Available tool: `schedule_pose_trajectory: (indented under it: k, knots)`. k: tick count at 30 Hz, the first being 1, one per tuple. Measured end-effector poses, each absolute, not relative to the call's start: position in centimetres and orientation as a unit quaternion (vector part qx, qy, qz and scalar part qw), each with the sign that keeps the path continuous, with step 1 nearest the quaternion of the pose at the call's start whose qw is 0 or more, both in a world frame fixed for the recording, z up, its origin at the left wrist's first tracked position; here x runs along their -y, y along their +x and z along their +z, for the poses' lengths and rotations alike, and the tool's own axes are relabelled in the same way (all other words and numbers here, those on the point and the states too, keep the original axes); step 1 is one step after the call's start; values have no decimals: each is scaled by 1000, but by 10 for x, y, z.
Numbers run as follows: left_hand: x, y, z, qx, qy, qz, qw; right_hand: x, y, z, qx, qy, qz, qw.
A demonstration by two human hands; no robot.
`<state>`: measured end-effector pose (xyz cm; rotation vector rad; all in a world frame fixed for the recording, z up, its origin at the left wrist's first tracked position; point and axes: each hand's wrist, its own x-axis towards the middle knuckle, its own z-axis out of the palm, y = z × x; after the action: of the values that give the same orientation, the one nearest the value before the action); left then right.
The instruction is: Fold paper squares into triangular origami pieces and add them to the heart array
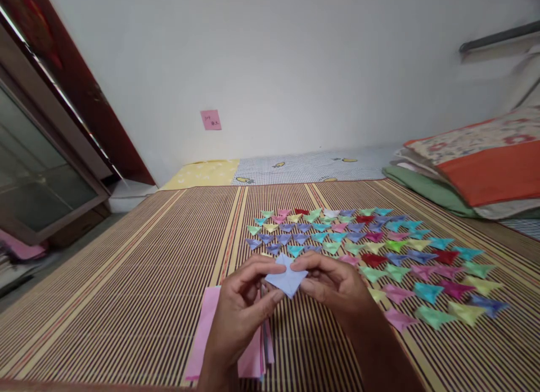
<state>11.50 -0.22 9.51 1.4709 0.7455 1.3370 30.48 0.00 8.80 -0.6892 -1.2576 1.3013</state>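
A small light blue folded paper [288, 279], diamond-shaped with creases, is held up above the striped mat. My left hand [248, 302] pinches its left side between thumb and index finger. On its right side, my right hand [333, 282] grips it the same way. Beneath and behind my left hand lies a stack of coloured paper sheets [202, 336], pink on top. Rows of small folded paper pieces [428, 292] in many colours spread over the mat beyond and to the right of my hands.
The striped mat [126, 268] covers the wide surface. Folded bedding [489, 172] is piled at the right edge. A pink note [211, 120] is stuck to the white wall [295, 60]. At the left stand a reddish-brown door [93, 94] and a glass-panelled frame [37, 161].
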Motion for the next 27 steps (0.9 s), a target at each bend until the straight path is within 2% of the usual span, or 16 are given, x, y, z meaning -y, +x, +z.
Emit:
schedule_pose_trajectory:
  k: [11, 18, 23, 27]
  knots:
    - [1, 119, 97, -339, 626, 559, 426, 0, 296, 92, 556, -335, 466, 601]
    - [3, 126, 99, -346, 630, 570, 398, 0, 286, 90, 539, -344, 456, 619]
    - [6, 136, 96, -400, 557, 582, 438, 2, 282, 86, 567, -376, 372, 632]
    - [8, 142, 94, -428, 525, 599, 427, 2, 280, 85, 584, -398, 317, 632]
